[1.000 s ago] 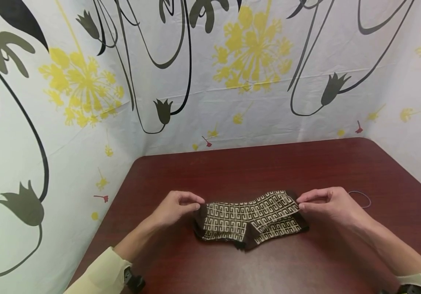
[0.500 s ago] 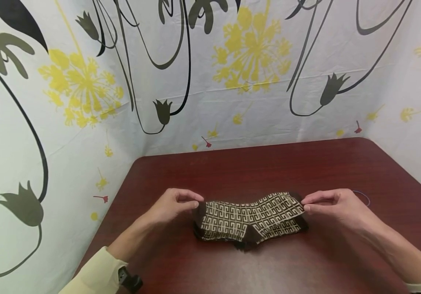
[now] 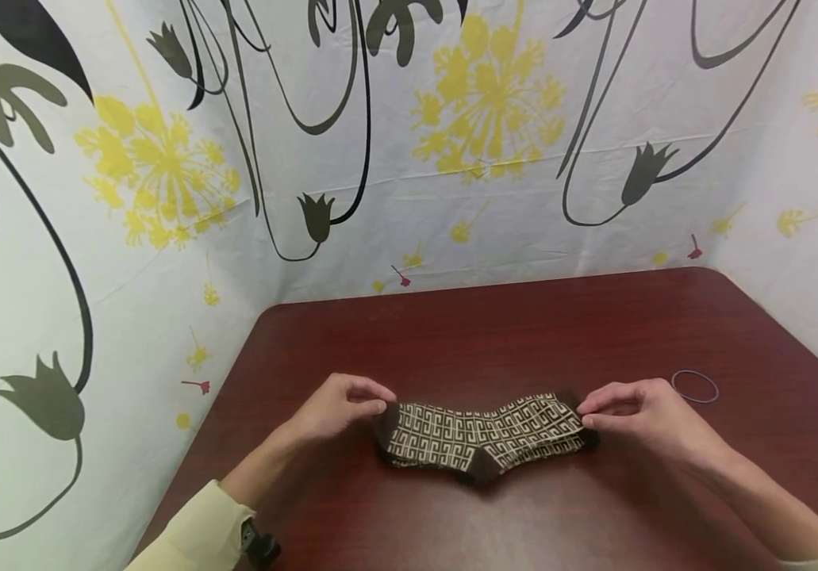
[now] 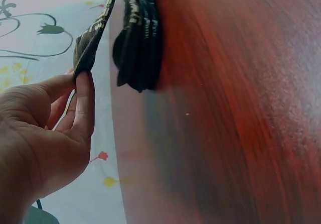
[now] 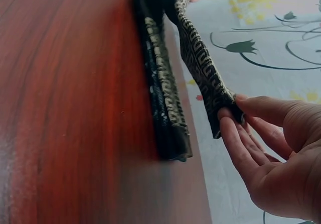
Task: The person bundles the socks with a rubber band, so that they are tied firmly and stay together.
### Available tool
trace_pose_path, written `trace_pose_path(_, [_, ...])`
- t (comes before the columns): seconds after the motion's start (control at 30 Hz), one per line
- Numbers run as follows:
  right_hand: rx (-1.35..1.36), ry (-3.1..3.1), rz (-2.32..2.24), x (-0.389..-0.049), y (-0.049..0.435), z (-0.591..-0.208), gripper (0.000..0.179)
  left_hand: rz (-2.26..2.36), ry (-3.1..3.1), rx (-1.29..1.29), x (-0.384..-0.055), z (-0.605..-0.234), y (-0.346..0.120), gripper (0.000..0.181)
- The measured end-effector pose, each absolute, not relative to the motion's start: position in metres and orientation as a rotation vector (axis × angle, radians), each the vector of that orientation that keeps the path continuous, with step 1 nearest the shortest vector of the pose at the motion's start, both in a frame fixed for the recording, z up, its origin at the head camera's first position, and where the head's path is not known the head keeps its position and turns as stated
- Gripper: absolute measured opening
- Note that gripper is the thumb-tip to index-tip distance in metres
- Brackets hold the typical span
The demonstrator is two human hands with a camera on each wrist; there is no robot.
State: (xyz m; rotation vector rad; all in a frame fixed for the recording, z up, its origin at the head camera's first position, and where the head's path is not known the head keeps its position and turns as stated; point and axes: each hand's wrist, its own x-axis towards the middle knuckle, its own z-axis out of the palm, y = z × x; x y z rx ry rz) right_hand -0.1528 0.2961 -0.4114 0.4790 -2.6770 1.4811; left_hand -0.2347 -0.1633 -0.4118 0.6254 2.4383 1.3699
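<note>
A brown sock [image 3: 444, 436] with a cream maze-like pattern is stretched sideways over the table, its dark heel toward me. My left hand [image 3: 337, 406] pinches its left end between thumb and fingers. At the other end, my right hand [image 3: 654, 414] pinches the dark brown edge. Beneath it, a stack of matching socks [image 5: 165, 91] lies on the tabletop; the right wrist view shows a gap between them and the raised end. In the left wrist view the held sock [image 4: 89, 50] also hangs apart from the stack [image 4: 140, 48].
The dark red wooden table [image 3: 451, 341] stands against a white cloth [image 3: 394, 174] printed with flowers. A thin bluish ring-shaped band [image 3: 718, 388] lies on the table just beyond my right hand. A dark wrist strap [image 3: 260, 546] is on my left sleeve.
The upper sock has come down toward me and lines up more closely with those beneath, which show less. My right hand shifted slightly right, then back left and down; both hands keep their pinch.
</note>
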Motion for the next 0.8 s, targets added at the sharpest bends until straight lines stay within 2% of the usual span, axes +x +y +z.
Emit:
trace_pose_path(0.33, [0.414,-2.791,1.239,-0.152,0.293,-0.418,0.011,1.349,2.506,0.643,-0.233,-0.420,-0.156,0.015])
trace_pose_path(0.53, [0.405,-2.794,1.226,-0.150,0.295,-0.422,0.011,1.375,2.532,0.585,-0.231,-0.422,-0.153,0.017])
trace_pose_path(0.8, [0.333,-2.778,1.241,-0.150,0.293,-0.430,0.014,1.448,2.526,0.645,-0.230,-0.427,-0.150,0.018])
